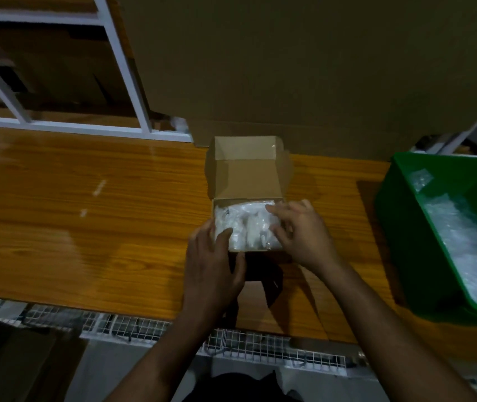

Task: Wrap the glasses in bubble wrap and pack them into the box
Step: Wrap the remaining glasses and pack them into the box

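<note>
A small brown cardboard box (246, 181) stands on the wooden table with its lid flipped up at the back. Inside lies a white bubble-wrapped bundle (246, 224) that fills the box; no glass shows through the wrap. My left hand (214, 265) rests at the box's near left corner, thumb touching the wrap. My right hand (301, 230) lies over the right side of the bundle with its fingers spread on the wrap. Neither hand grips anything.
A green plastic bin (405, 227) holding loose bubble wrap stands at the right. A large cardboard sheet (304, 68) leans upright behind the box. White shelving (121, 62) stands at the back left. A dark object (263, 274) lies just in front of the box.
</note>
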The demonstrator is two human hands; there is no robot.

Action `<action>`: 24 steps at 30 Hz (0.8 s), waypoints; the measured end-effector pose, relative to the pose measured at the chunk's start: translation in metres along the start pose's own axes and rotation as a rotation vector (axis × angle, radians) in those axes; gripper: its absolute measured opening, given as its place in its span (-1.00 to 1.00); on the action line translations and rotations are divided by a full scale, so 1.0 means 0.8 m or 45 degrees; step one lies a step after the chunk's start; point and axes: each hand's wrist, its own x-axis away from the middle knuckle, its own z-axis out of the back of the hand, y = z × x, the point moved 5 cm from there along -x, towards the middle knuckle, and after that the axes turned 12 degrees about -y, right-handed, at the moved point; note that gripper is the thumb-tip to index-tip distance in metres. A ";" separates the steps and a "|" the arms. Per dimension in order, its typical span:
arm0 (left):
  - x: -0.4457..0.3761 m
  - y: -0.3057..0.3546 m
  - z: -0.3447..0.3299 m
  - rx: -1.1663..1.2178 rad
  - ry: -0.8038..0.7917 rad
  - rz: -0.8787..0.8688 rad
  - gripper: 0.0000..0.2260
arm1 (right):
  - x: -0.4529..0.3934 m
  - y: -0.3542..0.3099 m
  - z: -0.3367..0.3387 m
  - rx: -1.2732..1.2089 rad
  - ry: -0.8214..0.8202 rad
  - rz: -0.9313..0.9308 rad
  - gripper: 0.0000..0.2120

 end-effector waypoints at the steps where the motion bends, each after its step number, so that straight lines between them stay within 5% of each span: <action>1: -0.005 0.008 -0.001 0.034 0.020 -0.049 -0.62 | 0.011 0.010 0.018 -0.044 0.069 -0.023 -0.62; 7: -0.059 0.083 -0.016 0.273 -0.047 -0.271 -0.67 | 0.078 0.081 0.149 -0.093 0.411 -0.135 -0.72; 11: -0.070 0.137 -0.039 0.455 -0.198 -0.426 -0.66 | 0.140 0.191 0.219 -0.125 0.623 -0.590 -0.77; 15: -0.061 0.183 -0.067 0.646 -0.299 -0.584 -0.67 | 0.201 0.309 0.224 -0.029 0.077 -1.186 -0.77; 19: -0.051 0.217 -0.097 0.720 -0.386 -0.687 -0.68 | 0.209 0.338 0.177 0.134 -0.663 -1.172 -0.50; 24: -0.036 0.238 -0.119 0.708 -0.478 -0.693 -0.70 | 0.189 0.344 0.161 0.319 -0.708 -1.057 -0.71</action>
